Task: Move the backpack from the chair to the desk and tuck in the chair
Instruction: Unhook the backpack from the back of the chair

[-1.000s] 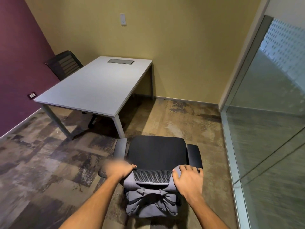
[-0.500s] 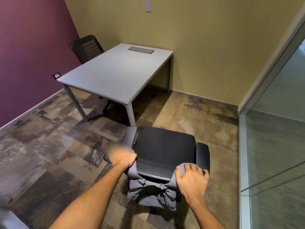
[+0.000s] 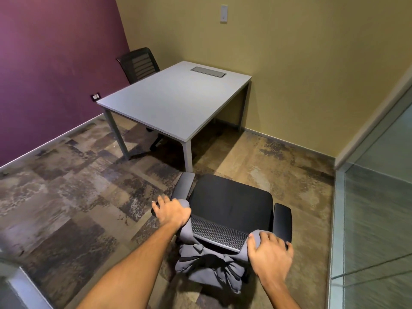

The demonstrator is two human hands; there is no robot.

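Note:
A black office chair (image 3: 231,201) stands on the carpet just in front of me, its seat facing the grey desk (image 3: 174,101). A grey backpack (image 3: 207,270) hangs behind the mesh backrest, with its straps looped over the two top corners. My left hand (image 3: 171,210) is closed over the strap at the left corner. My right hand (image 3: 269,250) is closed over the strap at the right corner. The chair's base is hidden.
A second black chair (image 3: 139,64) is tucked in at the desk's far side by the purple wall. A glass partition (image 3: 376,219) runs along the right. A grey edge (image 3: 22,286) shows at the bottom left. Carpet lies between chair and desk.
My view has swung left, so the desk now sits more to the right. Both hands stay on the backrest corners, and my left hand has settled from a blur.

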